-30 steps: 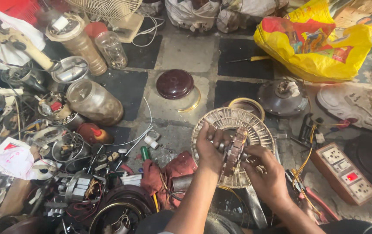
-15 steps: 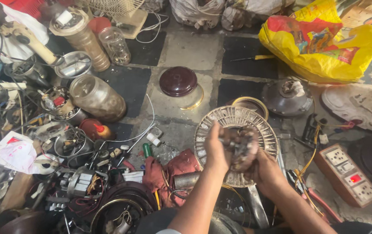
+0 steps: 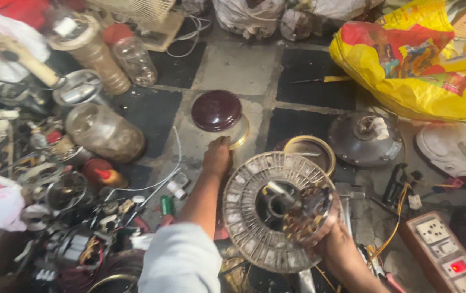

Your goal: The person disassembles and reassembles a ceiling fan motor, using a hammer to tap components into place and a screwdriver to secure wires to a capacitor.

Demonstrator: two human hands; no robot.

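At the maroon dome cover [image 3: 216, 110], the left hand [image 3: 217, 156] touches its rim, fingers curled, while the right hand [image 3: 337, 245] grips the stator [image 3: 276, 217]

even daylight, soft shadows, mild motion blur overall, stronger smear toward 9 o'clock, corners stretched by wide lens.

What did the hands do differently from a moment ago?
The left hand let go of the round metal wheel and reached forward to the dark red cap. The right hand now holds the wheel alone, tilted up. The yellow bag stayed put.
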